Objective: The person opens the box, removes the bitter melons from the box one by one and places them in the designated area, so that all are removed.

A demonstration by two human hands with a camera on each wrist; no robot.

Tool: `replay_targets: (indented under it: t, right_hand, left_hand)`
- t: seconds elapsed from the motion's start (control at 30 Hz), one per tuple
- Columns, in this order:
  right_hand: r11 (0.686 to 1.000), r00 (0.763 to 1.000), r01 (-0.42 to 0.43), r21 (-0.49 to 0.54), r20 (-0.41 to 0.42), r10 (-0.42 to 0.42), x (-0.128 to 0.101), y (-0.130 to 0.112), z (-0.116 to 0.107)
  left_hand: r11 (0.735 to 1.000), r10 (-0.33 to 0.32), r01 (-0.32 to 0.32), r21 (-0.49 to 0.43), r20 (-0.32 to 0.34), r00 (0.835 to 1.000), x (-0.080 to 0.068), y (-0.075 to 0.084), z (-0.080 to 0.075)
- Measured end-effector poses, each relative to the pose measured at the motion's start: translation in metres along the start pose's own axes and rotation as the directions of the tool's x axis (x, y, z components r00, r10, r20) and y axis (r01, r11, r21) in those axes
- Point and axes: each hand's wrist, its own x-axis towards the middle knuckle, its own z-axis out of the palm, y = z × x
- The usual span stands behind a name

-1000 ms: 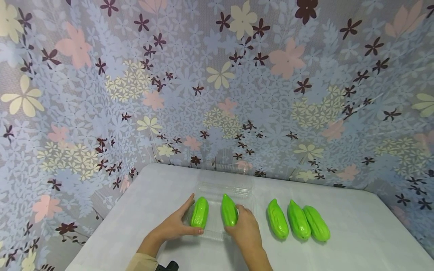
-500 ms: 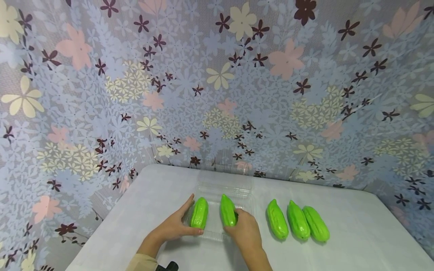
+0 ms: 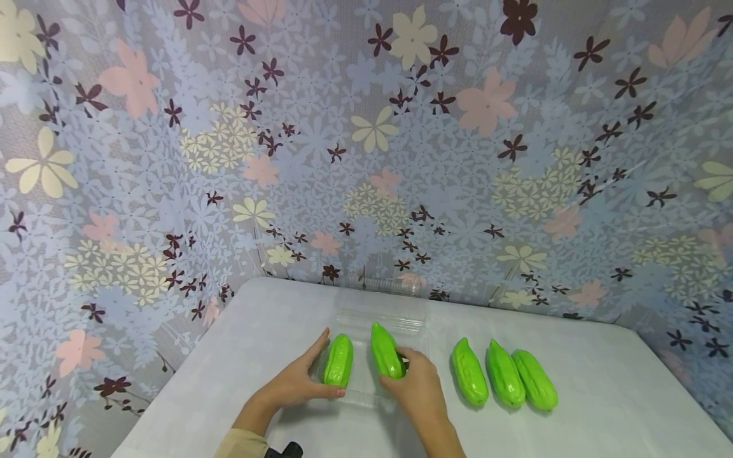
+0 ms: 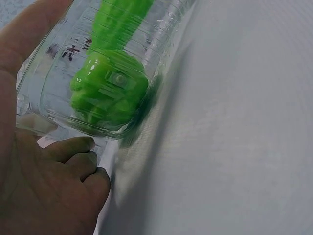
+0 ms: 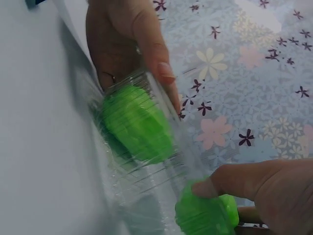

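Observation:
A clear plastic container (image 3: 363, 399) with a raised lid stands on the white table. One green ridged gourd (image 3: 338, 360) lies at its left side. My left hand (image 3: 294, 380) holds the container's left side, thumb at the front rim; the left wrist view shows this hand (image 4: 54, 181) beside the clear wall. My right hand (image 3: 419, 386) grips a second green gourd (image 3: 386, 352), its pointed tip facing away, over the container's right part. In the right wrist view the right thumb presses on that gourd (image 5: 198, 210); its underside is hidden.
Three more green gourds, the nearest being a curved gourd (image 3: 469, 373), lie side by side on the table (image 3: 595, 362) to the right of the container. A flowered curtain (image 3: 366, 159) hangs behind the table's back edge.
My right hand has shifted the gripped gourd slightly away and to the left, and its tip sits a little higher in the view. The left hand keeps its place.

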Motion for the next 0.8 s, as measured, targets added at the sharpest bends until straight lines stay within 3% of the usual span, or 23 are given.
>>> replay_targets:
  t: [0.8]
  right_hand:
    - [0.969, 0.999, 0.016, 0.247, -0.047, -0.005, 0.006, 0.005, -0.024]
  left_hand:
    - [1.000, -0.002, 0.002, -0.005, 0.009, 1.000, 0.001, -0.005, 0.001]
